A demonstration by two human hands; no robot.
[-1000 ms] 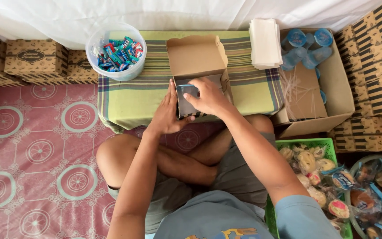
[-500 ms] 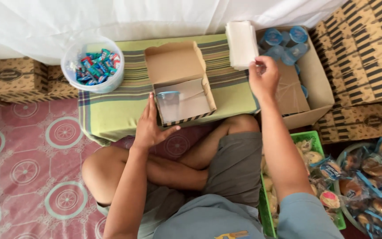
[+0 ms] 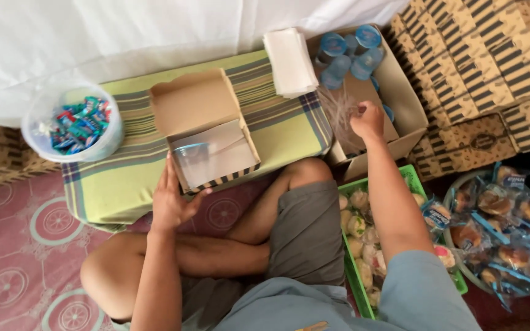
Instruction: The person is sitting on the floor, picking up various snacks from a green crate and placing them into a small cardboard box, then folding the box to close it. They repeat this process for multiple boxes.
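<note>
Left hand: we rest it with fingers loosely spread and holding nothing, palm against the near left edge of the small open box.
Small open box: it sits just past our left fingertips on the striped cloth; a clear cup lies inside, at the fingertip end.
Right hand: our fingers are pinched narrow on the bundle of thin straws, inside the big carton.
Doing it well: we judge it best to nip a single straw near its end, lift clear of the bundle, and keep the left hand steadying the box.
Beyond the right fingers: blue-lidded cups, with a white paper stack to their left.
Hard to make out: how many straws the pinch has, if any; the fingertips are hidden.
Cut off: the bowl of wrapped buns at the frame's right edge.
</note>
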